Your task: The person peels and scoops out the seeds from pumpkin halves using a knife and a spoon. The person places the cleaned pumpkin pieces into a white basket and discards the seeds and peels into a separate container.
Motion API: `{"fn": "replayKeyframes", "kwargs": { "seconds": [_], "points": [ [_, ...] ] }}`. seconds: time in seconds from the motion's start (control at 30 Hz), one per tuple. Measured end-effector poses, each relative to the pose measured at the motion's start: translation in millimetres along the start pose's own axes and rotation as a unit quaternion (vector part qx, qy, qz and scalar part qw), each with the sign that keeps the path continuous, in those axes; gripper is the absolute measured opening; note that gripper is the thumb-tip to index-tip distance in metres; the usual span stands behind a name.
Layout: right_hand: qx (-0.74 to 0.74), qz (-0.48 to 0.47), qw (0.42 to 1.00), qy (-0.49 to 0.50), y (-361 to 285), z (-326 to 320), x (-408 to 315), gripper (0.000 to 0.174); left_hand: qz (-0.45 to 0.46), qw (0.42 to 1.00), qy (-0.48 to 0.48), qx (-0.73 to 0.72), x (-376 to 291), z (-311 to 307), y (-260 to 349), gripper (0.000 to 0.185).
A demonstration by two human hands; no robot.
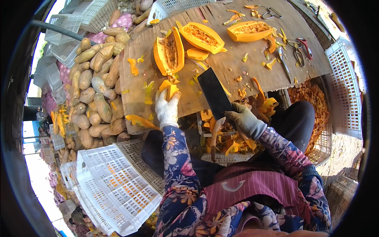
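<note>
My left hand (168, 110), in a white knit glove, is closed around cut orange pumpkin pieces (171, 89) at the near left part of the wooden board (189, 97). In a soiled grey glove, my right hand (247, 120) grips a cleaver with a dark, broad blade (214, 91); its blade slants up and left over the board's front edge. Beyond my left hand lies a halved, peeled pumpkin (169, 53) with its seed cavity facing up. Two more halves, one in the middle (202, 37) and one farther right (250, 30), rest on the board.
Peelers (296, 51) and a slim knife (284, 63) lie at the board's right. Whole pumpkins (100, 86) are heaped at the left. White plastic crates stand near left (118, 183) and at right (345, 86). Peelings (237, 145) fill a crate below the board; orange pulp (311, 109) sits beside my knee.
</note>
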State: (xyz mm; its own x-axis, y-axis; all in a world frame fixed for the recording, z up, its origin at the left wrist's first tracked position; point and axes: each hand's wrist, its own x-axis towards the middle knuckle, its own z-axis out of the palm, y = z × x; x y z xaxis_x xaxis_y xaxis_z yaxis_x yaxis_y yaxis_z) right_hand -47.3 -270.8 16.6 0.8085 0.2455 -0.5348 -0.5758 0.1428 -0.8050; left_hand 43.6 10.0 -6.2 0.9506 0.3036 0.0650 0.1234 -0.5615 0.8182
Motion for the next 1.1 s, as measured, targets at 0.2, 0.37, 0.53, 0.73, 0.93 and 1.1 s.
{"fn": "replayKeyframes", "kwargs": {
  "seconds": [0.2, 0.37, 0.53, 0.73, 0.93, 1.1],
  "points": [
    [-0.117, -0.016, 0.991, -0.059, 1.7, 35.3, 48.5, 0.031, -0.086, 0.967, -0.060, -0.231, 13.8, -20.3, -17.5, 0.045],
    [-0.127, -0.006, 0.989, -0.069, -2.6, 36.8, 74.2, 0.021, -0.070, 0.973, 0.009, -0.220, 36.4, -20.5, -25.7, 0.049],
    [-0.093, 0.054, 0.988, -0.109, -2.9, 36.8, 90.0, 0.019, 0.089, 0.992, 0.018, 0.091, 47.7, -4.8, -22.4, 0.055],
    [-0.116, 0.018, 0.981, -0.156, -6.3, 46.2, 75.0, 0.041, 0.069, 0.995, 0.014, 0.068, 23.7, 12.7, -10.3, 0.051],
    [0.025, 0.049, 0.996, -0.074, 1.5, -8.2, -18.6, 0.030, 0.030, 0.977, 0.008, -0.209, -50.4, 79.5, 43.4, 0.049],
    [0.196, 0.027, 0.973, 0.121, -12.8, -83.5, -101.9, 0.032, -0.045, 0.934, -0.223, -0.276, -83.3, 179.4, 179.9, 0.053]
  ]
}}
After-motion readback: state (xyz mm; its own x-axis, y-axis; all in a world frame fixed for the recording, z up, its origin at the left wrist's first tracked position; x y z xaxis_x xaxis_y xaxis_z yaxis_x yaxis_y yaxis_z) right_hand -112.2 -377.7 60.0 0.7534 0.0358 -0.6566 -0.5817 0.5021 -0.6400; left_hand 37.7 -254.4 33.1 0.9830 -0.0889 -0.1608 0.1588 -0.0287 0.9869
